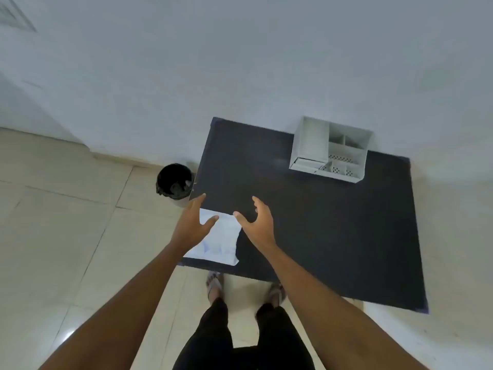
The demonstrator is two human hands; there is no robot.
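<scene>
While a flat white packet [218, 241] lies at the near left corner of the dark desk [320, 236], it is flanked by spread hands: the left hand [193, 222] is laid over its left edge, the right hand [257, 222] held by its top right corner, nothing gripped. The handling is judged barely begun, the packet not yet lifted.

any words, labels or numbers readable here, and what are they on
No text here can be read.
white sheet on the dark table: faint blue marks near its lower edge, too blurred to read.
white organizer: no label or number shows.
black bin: no label or number shows.
</scene>
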